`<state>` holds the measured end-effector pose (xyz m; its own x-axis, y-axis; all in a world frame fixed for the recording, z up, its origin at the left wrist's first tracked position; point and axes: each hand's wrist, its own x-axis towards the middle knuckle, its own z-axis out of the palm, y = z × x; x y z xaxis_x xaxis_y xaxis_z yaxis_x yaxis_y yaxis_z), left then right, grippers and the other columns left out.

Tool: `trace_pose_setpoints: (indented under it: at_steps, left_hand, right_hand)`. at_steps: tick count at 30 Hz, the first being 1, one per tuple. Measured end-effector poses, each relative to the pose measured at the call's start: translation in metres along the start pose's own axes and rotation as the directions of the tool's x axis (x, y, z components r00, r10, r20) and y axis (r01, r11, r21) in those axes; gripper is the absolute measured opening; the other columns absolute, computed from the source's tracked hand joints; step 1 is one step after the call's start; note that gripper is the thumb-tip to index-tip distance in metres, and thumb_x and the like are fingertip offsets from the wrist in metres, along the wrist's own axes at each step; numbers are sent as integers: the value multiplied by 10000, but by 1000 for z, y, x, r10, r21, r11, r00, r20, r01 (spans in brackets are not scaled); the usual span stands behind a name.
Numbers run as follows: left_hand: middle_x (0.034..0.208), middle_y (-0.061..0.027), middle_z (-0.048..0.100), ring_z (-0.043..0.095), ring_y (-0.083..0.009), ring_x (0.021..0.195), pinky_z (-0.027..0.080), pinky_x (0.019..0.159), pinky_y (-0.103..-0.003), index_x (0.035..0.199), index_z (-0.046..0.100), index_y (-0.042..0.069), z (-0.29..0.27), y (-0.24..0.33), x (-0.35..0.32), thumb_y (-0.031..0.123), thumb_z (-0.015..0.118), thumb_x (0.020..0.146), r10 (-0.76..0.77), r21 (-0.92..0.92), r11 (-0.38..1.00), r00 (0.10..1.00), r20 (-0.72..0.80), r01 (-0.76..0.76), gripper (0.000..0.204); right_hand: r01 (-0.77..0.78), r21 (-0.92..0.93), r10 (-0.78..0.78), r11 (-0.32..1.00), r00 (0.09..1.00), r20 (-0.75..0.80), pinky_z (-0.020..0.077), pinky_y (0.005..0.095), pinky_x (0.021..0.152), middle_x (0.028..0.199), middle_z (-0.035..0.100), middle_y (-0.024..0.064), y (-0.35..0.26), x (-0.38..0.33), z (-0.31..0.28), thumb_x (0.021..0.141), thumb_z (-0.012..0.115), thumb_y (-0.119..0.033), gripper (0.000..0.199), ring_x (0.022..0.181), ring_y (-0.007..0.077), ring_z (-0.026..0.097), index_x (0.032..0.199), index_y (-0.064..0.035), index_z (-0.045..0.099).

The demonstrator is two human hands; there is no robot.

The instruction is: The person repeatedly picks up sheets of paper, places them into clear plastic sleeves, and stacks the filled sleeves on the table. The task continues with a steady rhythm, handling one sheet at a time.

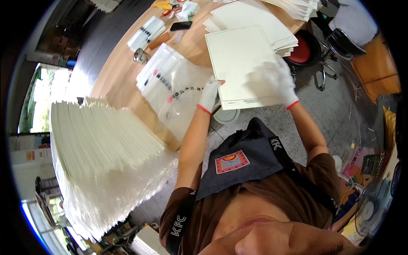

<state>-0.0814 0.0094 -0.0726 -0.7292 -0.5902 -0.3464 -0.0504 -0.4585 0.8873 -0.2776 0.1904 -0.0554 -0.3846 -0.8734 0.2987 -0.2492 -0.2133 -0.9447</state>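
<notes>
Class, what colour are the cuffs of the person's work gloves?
Red cuffs on white gloves, clearest in the head view.

Plastic bags (172, 87) left of card sheet (242, 63)
</notes>
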Motion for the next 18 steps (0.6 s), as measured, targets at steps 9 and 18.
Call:
trace_pose_setpoints:
  at_steps: [9, 18]
  left_hand:
    - [1110, -175, 611, 626, -223, 859, 503, 765, -321, 1304, 464, 32, 76, 11, -75, 113, 563, 837, 76, 967, 244, 996, 56, -73, 484]
    - [1332, -73, 485, 577, -164, 882, 492, 754, -286, 1384, 399, 102, -44, 104, -114, 325, 416, 956, 363, -113, 915, 912, -193, -388, 483]
  right_hand:
    - [-339, -134, 321, 931, 937, -139, 446, 307, 876, 1162, 586, 174, -19, -1, 62, 842, 623, -301, 456, 1012, 248, 591, 1196, -24, 544]
    - [391, -697, -69, 601, 894, 442, 523, 381, 636, 1065, 581, 182, -97, 1, 34, 814, 572, -261, 247, 846, 302, 627, 942, -53, 601]
